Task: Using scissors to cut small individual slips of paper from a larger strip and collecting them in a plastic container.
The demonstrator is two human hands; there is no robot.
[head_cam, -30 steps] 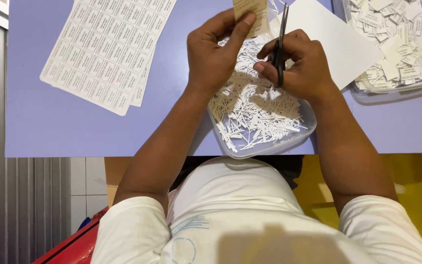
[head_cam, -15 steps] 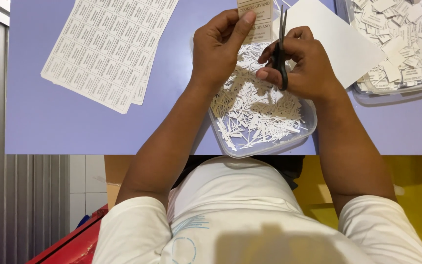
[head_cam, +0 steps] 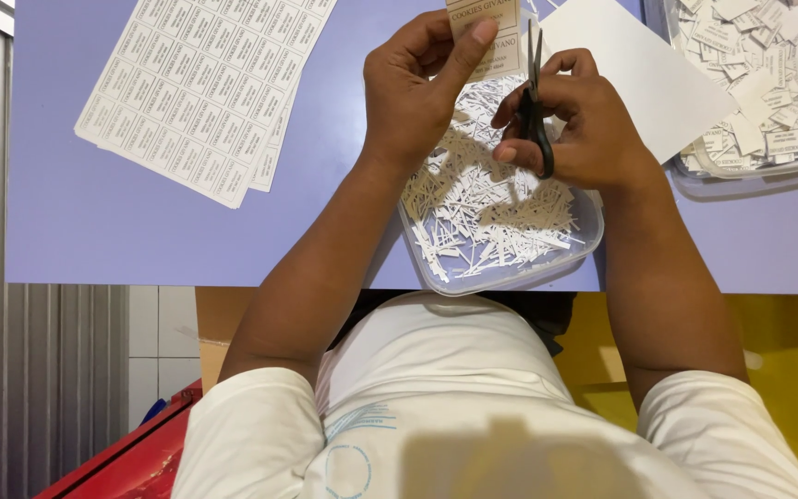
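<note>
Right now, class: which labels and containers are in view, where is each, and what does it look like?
Label sheets: far left on the table, white, gridded.
Label strip: in the left hand, narrow, white.
Scissors: in the right hand, black.
Scrap tray: near edge, clear, holds white slivers.
Label tub: far right, clear, holds cut white labels.

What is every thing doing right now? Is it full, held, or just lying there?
Left hand: pinching label strip.
Right hand: holding scissors, blades nearly closed.
Scrap tray: holds paper slivers.
Label sheets: uncut, flat.
Label tub: holds cut labels.
</note>
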